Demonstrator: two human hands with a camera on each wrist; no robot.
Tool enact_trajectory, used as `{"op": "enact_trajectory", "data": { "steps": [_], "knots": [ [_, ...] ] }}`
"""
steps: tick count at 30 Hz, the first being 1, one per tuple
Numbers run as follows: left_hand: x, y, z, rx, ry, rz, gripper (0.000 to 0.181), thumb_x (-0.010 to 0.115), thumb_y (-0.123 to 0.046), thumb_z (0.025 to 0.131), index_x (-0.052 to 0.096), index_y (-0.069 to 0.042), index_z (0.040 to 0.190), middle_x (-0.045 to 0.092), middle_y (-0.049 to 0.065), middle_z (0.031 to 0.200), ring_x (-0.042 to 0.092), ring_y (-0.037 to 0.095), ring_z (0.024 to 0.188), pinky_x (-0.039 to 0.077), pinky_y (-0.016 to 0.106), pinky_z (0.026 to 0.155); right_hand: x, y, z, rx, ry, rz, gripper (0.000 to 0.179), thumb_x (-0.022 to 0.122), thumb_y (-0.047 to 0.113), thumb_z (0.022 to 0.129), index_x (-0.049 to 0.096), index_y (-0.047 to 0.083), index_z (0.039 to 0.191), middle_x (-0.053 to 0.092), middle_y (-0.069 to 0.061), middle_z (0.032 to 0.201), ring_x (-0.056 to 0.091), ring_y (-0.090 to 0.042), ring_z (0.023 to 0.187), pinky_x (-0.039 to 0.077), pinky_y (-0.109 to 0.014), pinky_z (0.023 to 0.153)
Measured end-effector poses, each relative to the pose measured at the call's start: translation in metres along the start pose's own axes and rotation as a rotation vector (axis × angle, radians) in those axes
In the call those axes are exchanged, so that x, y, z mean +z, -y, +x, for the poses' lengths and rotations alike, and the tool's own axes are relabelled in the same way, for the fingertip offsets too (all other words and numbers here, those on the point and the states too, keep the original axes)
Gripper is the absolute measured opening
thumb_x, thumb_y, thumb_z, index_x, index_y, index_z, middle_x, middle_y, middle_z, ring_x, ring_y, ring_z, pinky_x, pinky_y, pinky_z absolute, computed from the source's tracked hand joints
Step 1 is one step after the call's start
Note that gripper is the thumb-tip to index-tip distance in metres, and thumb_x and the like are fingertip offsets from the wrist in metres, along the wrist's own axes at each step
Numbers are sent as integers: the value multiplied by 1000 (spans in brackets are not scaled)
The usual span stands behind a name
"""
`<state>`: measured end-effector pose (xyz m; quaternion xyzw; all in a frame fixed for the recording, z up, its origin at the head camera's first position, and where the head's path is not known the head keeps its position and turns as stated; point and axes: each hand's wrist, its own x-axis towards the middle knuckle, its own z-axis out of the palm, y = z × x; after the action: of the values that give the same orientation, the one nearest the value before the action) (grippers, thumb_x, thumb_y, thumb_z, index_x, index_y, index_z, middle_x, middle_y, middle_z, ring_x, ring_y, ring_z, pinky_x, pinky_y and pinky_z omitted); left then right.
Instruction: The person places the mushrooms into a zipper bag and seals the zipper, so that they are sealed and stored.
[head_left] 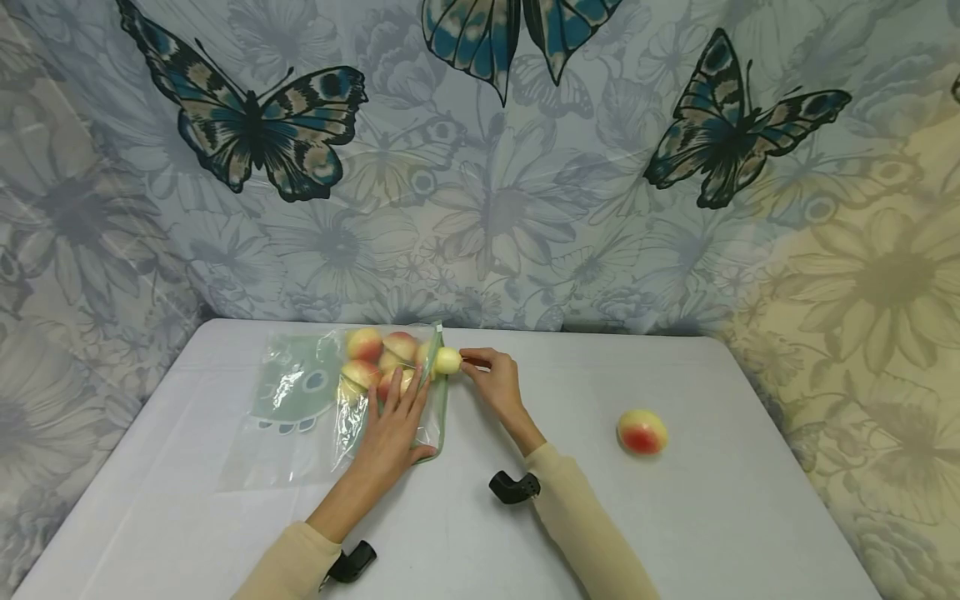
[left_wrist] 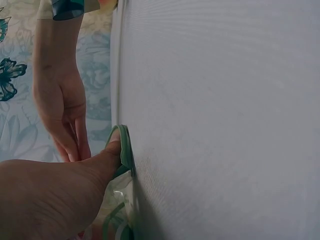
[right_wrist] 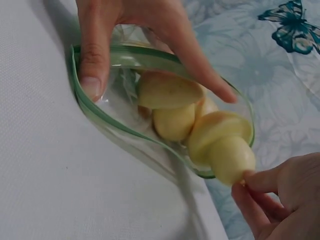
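A clear zip bag (head_left: 300, 450) with a green rim and a pale green cartoon print lies on the table, several red-and-yellow mushrooms (head_left: 363, 343) inside. My left hand (head_left: 393, 429) rests on it near the mouth, fingers straight and spread. In the right wrist view, the left thumb (right_wrist: 93, 75) presses the near rim (right_wrist: 117, 125) and the mouth gapes. My right hand (head_left: 495, 383) pinches the tip of a pale mushroom stem (head_left: 448, 360); that mushroom's cap (right_wrist: 220, 132) is inside the mouth and its stem sticks out.
One more red-and-yellow mushroom (head_left: 642, 432) lies by itself on the right of the white table (head_left: 570, 375). Behind the table hangs a floral cloth (head_left: 510, 250) with butterflies. A black wrist camera (head_left: 514, 487) sits at the right sleeve, another (head_left: 352, 562) at the left.
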<state>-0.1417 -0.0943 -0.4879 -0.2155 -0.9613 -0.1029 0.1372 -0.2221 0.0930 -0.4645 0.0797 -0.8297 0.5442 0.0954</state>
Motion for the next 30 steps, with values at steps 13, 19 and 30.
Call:
{"op": "enact_trajectory", "data": {
  "steps": [13, 19, 30],
  "knots": [
    [1, -1, 2, 16, -10, -11, 108, 85, -42, 65, 33, -4, 152, 21, 11, 162, 14, 37, 148, 16, 68, 110, 11, -1, 3, -3, 4, 17, 22, 77, 6, 83, 75, 0, 104, 73, -14, 103, 71, -29, 91, 56, -41, 82],
    [2, -2, 3, 36, -34, -5, 107, 86, -42, 63, 36, -3, 150, 24, 13, 160, 17, 39, 147, 19, 69, 109, 15, -1, 5, 24, 4, 49, 21, 76, 4, 83, 75, -1, 103, 74, -14, 102, 71, -30, 91, 57, -39, 80],
    [0, -2, 3, 22, -4, 8, 108, 85, -44, 64, 35, -4, 151, 23, 12, 161, 15, 38, 148, 18, 69, 110, 19, -3, 9, 33, -12, 51, 20, 76, 2, 83, 75, -2, 102, 74, -15, 100, 72, -29, 88, 58, -33, 75]
  ]
}}
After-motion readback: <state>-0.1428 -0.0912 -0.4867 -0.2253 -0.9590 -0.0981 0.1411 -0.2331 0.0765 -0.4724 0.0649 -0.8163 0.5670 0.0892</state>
